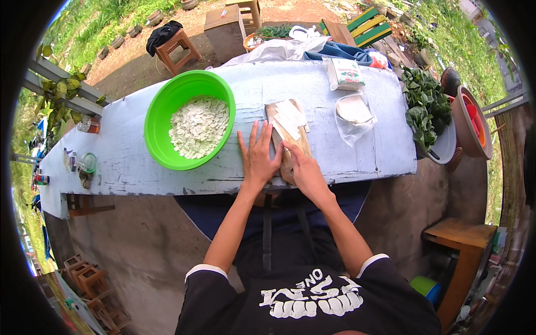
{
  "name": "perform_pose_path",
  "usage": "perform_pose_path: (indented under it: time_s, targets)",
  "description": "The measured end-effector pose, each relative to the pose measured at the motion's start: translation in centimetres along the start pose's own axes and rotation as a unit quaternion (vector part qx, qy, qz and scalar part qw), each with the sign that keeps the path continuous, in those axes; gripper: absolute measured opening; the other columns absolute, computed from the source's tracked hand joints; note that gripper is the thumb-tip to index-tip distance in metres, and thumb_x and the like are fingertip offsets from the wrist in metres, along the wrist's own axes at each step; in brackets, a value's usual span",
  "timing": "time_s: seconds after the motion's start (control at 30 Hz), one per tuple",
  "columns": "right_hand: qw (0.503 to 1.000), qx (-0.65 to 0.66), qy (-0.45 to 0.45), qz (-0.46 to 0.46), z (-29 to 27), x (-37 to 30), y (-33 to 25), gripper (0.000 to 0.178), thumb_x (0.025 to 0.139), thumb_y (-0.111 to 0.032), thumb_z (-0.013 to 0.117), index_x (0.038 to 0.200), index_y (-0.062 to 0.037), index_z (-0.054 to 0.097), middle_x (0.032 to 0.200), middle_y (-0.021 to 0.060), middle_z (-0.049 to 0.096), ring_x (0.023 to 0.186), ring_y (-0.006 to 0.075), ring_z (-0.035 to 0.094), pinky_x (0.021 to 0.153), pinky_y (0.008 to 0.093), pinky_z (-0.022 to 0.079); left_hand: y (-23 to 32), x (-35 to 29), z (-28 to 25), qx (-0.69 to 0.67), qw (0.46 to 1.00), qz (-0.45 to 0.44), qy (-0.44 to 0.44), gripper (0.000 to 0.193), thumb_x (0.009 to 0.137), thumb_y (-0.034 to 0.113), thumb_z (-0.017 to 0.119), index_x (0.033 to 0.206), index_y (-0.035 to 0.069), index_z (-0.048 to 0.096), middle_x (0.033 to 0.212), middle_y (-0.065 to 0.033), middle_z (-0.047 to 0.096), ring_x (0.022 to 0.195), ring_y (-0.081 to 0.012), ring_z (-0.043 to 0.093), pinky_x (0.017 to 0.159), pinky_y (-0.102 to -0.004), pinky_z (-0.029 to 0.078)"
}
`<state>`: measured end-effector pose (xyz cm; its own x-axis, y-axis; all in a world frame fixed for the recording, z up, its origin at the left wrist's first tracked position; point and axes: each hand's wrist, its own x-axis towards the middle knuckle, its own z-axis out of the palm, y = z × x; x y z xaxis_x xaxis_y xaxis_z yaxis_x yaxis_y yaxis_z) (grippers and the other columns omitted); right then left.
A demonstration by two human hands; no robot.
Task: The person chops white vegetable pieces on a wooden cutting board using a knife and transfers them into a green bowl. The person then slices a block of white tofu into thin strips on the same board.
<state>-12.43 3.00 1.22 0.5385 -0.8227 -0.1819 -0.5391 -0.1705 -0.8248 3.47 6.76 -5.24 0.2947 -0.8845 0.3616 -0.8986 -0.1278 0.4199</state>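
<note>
A small wooden cutting board lies on the table in front of me, with flat white strips spread over its far half. My left hand rests at the board's left edge with its fingers stretched out and apart. Over the board's near right part, my right hand is closed, index finger pointing forward; whatever is in it is hidden. Left of the hands stands a big green basin holding a heap of small white cut pieces.
On the right lie a clear bag with white sheets and a wrapped white packet. Leafy greens and a brown tub stand beyond the right edge. A jar and a green-rimmed cup sit far left on the pale table.
</note>
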Motion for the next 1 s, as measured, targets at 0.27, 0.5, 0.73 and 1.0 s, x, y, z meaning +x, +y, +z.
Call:
perform_pose_path:
  time_s: [0.27, 0.5, 0.73, 1.0]
  targets:
    - [1.0, -0.007, 0.002, 0.01, -0.6, -1.9, -0.1, 0.039, 0.112, -0.021, 0.043, 0.149, -0.0201, 0.054, 0.098, 0.0385, 0.066, 0.097, 0.0587, 0.063, 0.084, 0.0644, 0.048, 0.0, 0.0, 0.1, -0.002, 1.0, -0.005, -0.002, 0.066, 0.097, 0.039, 0.064, 0.15, 0.002, 0.054, 0.155, -0.0142, 0.057, 0.157, -0.0298, 0.032, 0.128, -0.0654, 0.004]
    - [1.0, 0.003, 0.017, 0.017, -0.2, -4.1, 0.9, 0.039, 0.113, -0.022, 0.043, 0.151, -0.0225, 0.052, 0.096, 0.038, 0.067, 0.097, 0.059, 0.063, 0.085, 0.0647, 0.048, 0.0, -0.1, 0.2, -0.004, 1.0, -0.008, -0.003, 0.064, 0.096, 0.038, 0.066, 0.15, 0.005, 0.055, 0.155, -0.0135, 0.057, 0.157, -0.0301, 0.033, 0.127, -0.0674, 0.001]
    - [0.998, -0.003, -0.003, 0.055, -1.2, -6.3, 1.1, 0.039, 0.114, -0.018, 0.044, 0.151, -0.0227, 0.053, 0.097, 0.0361, 0.066, 0.1, 0.0548, 0.063, 0.081, 0.0536, 0.051, -0.1, 0.0, 0.0, -0.016, 1.0, 0.006, 0.011, 0.061, 0.097, 0.035, 0.065, 0.148, 0.002, 0.055, 0.152, -0.0161, 0.058, 0.154, -0.0307, 0.036, 0.128, -0.0649, 0.003]
    - [0.999, 0.027, 0.025, 0.012, -2.0, -3.9, 1.9, 0.039, 0.113, -0.019, 0.046, 0.151, -0.0202, 0.057, 0.084, 0.0284, 0.064, 0.071, 0.0423, 0.058, 0.074, 0.0416, 0.051, -0.8, -0.1, -0.3, -0.12, 0.993, -0.019, 0.012, 0.048, 0.098, 0.027, 0.065, 0.14, 0.004, 0.062, 0.147, -0.0146, 0.061, 0.15, -0.0306, 0.04, 0.13, -0.0584, 0.009]
